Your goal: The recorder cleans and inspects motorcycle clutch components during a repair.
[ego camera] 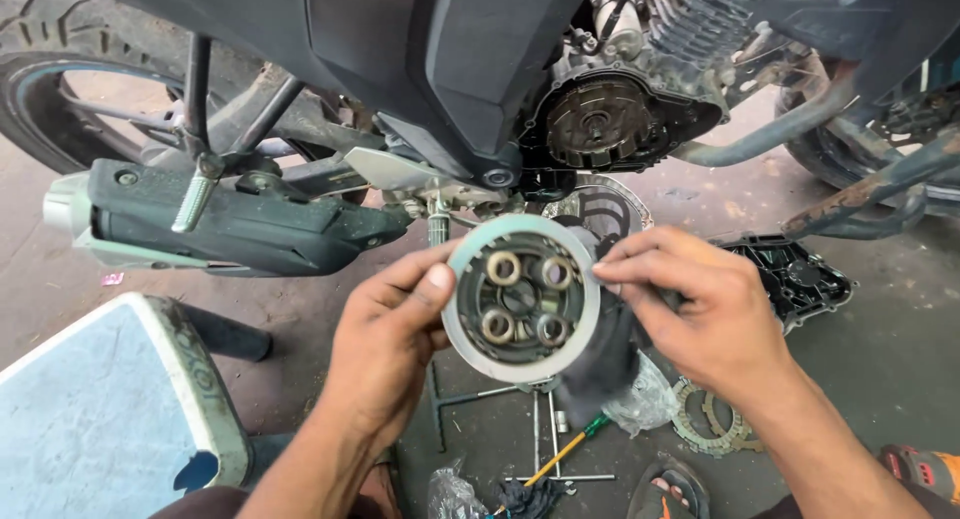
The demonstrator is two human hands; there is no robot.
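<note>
workshop floor (880, 349), hands (385, 344) on clutch plate (520, 299)

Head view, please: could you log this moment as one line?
left hand: grips round clutch plate | right hand: pinches its rim with dark cloth | motorcycle: clutch housing open
</note>
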